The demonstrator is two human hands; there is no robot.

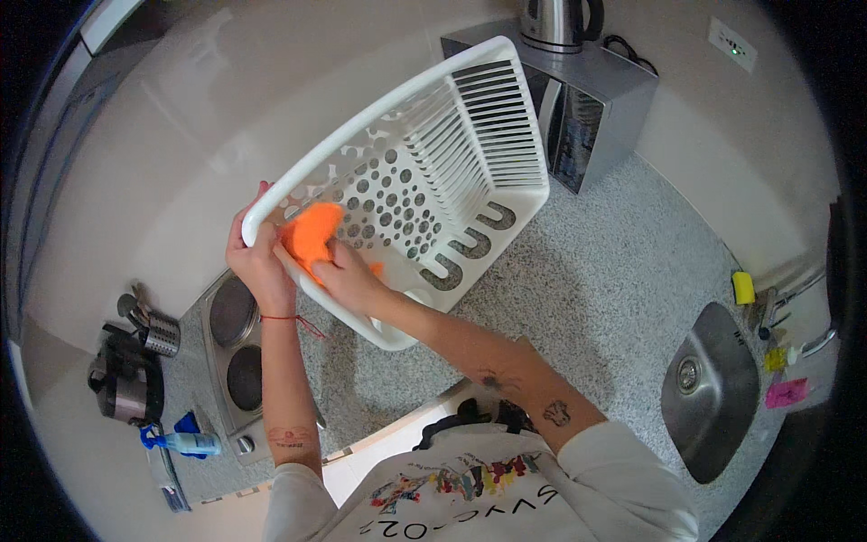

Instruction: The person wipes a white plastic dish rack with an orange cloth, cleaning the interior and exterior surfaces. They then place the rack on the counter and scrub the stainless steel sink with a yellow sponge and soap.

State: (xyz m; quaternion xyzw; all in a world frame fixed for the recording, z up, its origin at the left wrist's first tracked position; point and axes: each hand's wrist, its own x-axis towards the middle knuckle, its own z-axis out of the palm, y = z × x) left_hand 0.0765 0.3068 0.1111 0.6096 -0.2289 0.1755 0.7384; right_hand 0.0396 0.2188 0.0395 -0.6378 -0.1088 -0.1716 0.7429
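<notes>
A white plastic dish rack (424, 172) is held up in the air above a speckled grey counter (587, 289), tilted so its inside faces the person. Its long axis runs on a diagonal, from the lower corner near the person's hands up toward a silver box-shaped appliance (596, 113) against the wall. The rack is a shallow rectangular tray with rounded corners; the half nearer the hands is dotted with round holes, and the far half has a row of thin upright ribs and a few curved slots along one edge. The left hand (257, 262) is closed around the rack's lower rim, gripping it. The right hand (348, 275) presses a bright orange cloth (312, 233) flat against the holed part, fingers curled onto the cloth. A two-ring hob (237, 348) lies below the rack, under the left forearm. A steel sink (713, 388) is well apart from the rack.
</notes>
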